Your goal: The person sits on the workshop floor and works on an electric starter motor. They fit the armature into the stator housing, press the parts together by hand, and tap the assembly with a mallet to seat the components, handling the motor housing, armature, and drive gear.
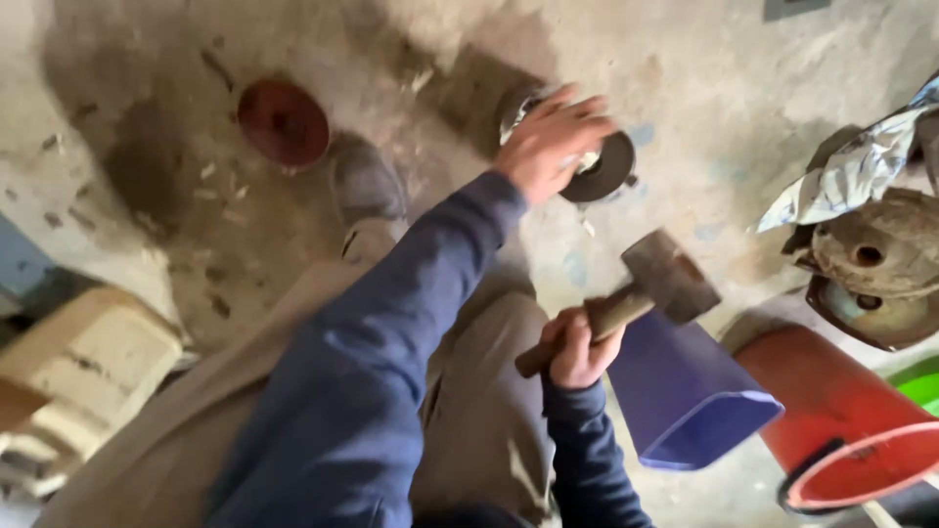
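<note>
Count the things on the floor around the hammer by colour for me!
Red: 2, a disc and a bucket
Blue: 1, a tub
Rusty brown: 2, stacked metal parts
Dark grey: 1, a round part under the left hand
Total: 6

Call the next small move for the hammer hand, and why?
Probably lift the left hand clear of the dark round part first. Its fingers lie across the part's top, while the right hand holds the hammer raised just beside it, so a blow now would risk striking them.
</note>
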